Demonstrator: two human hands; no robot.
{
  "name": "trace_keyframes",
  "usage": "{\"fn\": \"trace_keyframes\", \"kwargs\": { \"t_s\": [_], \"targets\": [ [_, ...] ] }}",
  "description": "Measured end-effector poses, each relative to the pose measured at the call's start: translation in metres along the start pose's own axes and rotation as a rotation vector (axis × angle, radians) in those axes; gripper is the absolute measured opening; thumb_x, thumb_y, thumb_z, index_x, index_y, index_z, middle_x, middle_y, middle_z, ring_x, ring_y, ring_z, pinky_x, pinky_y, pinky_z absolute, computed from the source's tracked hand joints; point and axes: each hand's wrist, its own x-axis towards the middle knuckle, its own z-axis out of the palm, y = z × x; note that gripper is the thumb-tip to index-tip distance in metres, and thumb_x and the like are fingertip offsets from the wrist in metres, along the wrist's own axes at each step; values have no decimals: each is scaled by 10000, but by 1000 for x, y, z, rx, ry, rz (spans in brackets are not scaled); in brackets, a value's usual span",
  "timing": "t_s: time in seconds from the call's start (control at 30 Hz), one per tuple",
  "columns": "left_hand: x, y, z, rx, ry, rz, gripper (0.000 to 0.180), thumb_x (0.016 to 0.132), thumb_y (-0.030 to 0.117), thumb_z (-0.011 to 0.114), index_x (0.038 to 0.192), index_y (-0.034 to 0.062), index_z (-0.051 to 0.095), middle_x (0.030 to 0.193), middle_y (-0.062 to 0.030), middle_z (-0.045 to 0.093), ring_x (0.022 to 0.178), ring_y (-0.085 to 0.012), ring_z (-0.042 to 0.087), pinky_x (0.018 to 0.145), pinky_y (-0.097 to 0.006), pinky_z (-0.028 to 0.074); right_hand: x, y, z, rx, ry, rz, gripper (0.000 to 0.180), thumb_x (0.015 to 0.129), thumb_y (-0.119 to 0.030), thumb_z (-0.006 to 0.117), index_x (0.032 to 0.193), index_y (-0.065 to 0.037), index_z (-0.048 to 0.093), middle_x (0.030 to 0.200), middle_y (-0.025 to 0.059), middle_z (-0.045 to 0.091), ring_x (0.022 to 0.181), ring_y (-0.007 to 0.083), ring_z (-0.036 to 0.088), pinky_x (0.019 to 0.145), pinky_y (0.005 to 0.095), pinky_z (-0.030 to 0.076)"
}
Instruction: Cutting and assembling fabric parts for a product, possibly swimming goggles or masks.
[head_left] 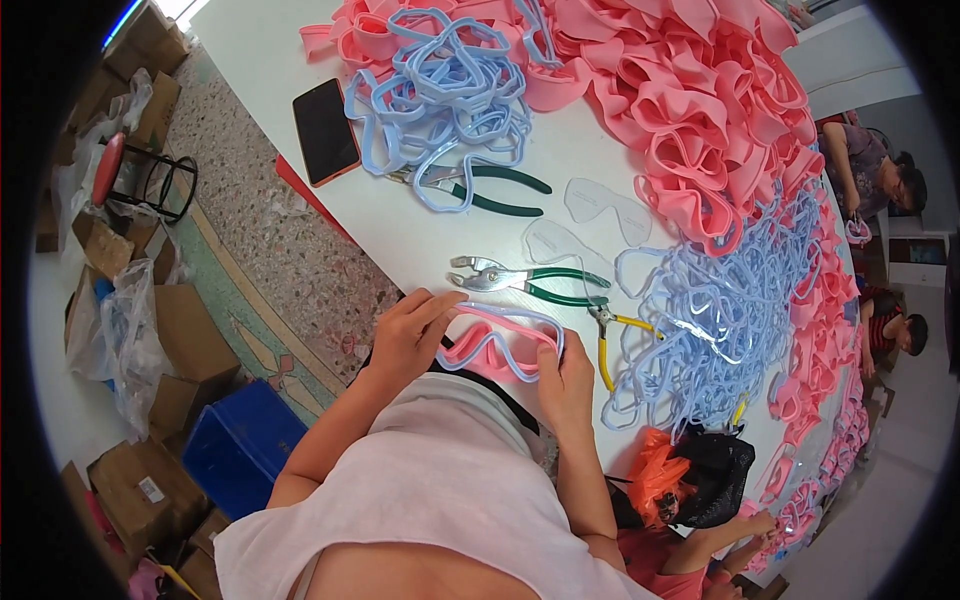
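Observation:
A pink soft goggle skirt with a light-blue frame round its edge makes up the swimming goggles (482, 342) in front of me, near the table's front edge. My left hand (410, 335) is closed on their left end, fingers at the upper rim. My right hand (567, 385) grips the right end, its thumb pressed on the frame. Just beyond them lie green-handled pliers (525, 281), jaws pointing left. A second pair of green-handled pliers (500, 188) rests farther off, partly under blue frames. Two clear lenses (608, 212) lie between these tools and the piles.
Pink goggle skirts (690, 110) are heaped at the back. Blue frames form a far pile (450, 90) and a right pile (710, 310), beside yellow-handled cutters (604, 345). A phone (325, 132) lies at left. Another person (700, 510) works on my right; a blue bin (240, 445) stands on the floor.

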Motion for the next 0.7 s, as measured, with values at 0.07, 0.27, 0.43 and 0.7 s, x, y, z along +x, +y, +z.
{"fn": "trace_keyframes", "kwargs": {
  "t_s": [0.07,0.27,0.43,0.7],
  "targets": [
    [0,-2,-1,5,20,41,251,855,16,654,1094,70,706,736,-76,565,634,-223,558,554,-327,459,-2,-8,-3,121,-44,87,282,940,-191,510,1090,36,581,1001,195,643,914,314,629,830,387,488],
    [3,5,-6,-83,-20,46,251,872,-8,639,1107,58,703,755,-76,562,628,-197,541,559,-298,446,-3,6,-3,986,-99,241,277,974,-222,522,1118,13,553,993,137,666,896,198,657,787,321,529],
    [0,5,-5,-139,-7,10,241,888,-7,633,1108,56,707,763,-63,561,622,-157,513,554,-274,423,-1,9,-20,1403,-253,311,353,969,-193,494,1214,58,531,1019,155,669,924,230,660,847,344,551],
    [-3,8,-12,-178,-48,117,299,864,-40,628,1148,38,679,819,-96,573,660,-213,562,591,-297,469,-12,33,-13,1834,-331,792,439,885,-89,478,1265,128,516,1212,280,590,882,251,617,774,374,569]
  ]
}}
